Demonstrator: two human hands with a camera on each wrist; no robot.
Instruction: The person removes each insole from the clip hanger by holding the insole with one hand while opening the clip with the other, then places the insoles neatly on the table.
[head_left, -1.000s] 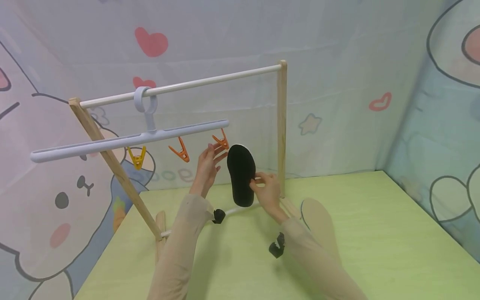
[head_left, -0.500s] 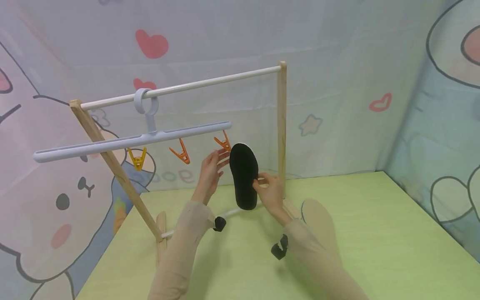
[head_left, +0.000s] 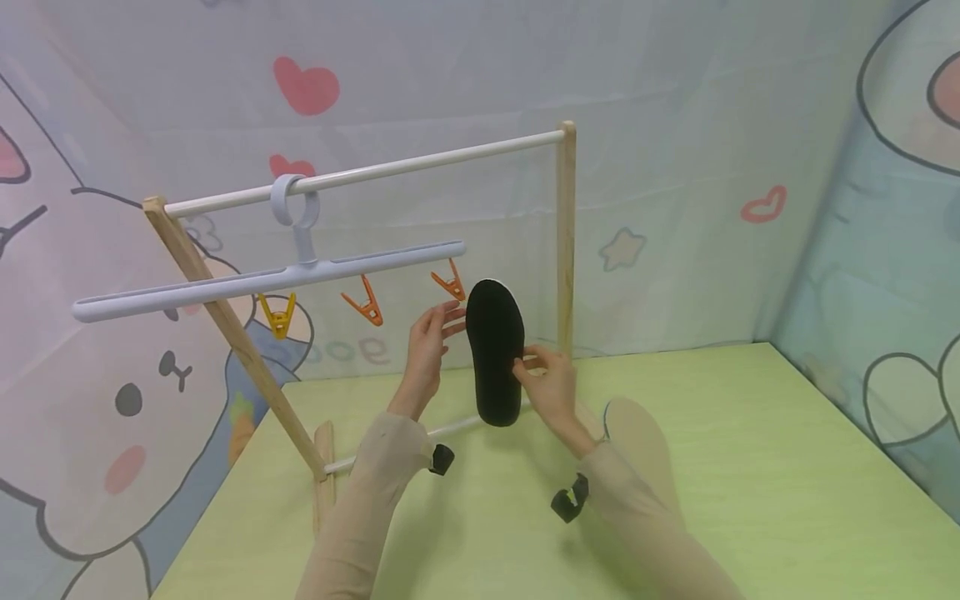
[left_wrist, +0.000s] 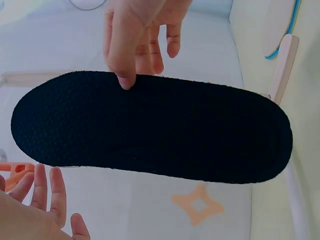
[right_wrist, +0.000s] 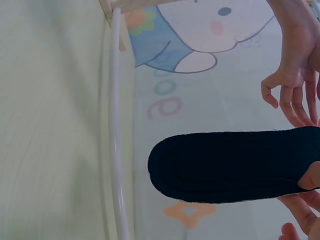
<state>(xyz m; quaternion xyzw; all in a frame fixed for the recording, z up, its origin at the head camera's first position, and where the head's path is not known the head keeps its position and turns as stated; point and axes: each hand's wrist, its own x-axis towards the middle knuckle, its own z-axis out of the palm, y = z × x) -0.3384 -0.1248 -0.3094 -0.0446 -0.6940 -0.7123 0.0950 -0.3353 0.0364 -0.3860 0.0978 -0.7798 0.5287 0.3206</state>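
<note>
A black insole (head_left: 495, 354) stands upright in the air, its sole-shaped face toward the head camera. My right hand (head_left: 550, 385) pinches its right edge, with the thumb on the black face in the left wrist view. My left hand (head_left: 427, 354) is at the insole's upper left edge, fingers loosely extended; in the left wrist view its fingertips (left_wrist: 40, 172) are at that edge. Just above them an orange clip (head_left: 450, 283) hangs from the right end of a pale hanger (head_left: 337, 267). Another orange clip (head_left: 366, 307) and a yellow clip (head_left: 278, 318) hang further left.
The hanger hooks over the white top rod (head_left: 435, 162) of a rack with wooden posts (head_left: 566, 250). A beige insole (head_left: 641, 446) lies on the pale green table (head_left: 750, 467), partly behind my right sleeve. A printed cloth (head_left: 675, 167) stands behind.
Both hands and the insole have shifted slightly to the right. My left fingers have dropped a little away from the orange clip. My right hand keeps its pinch.
</note>
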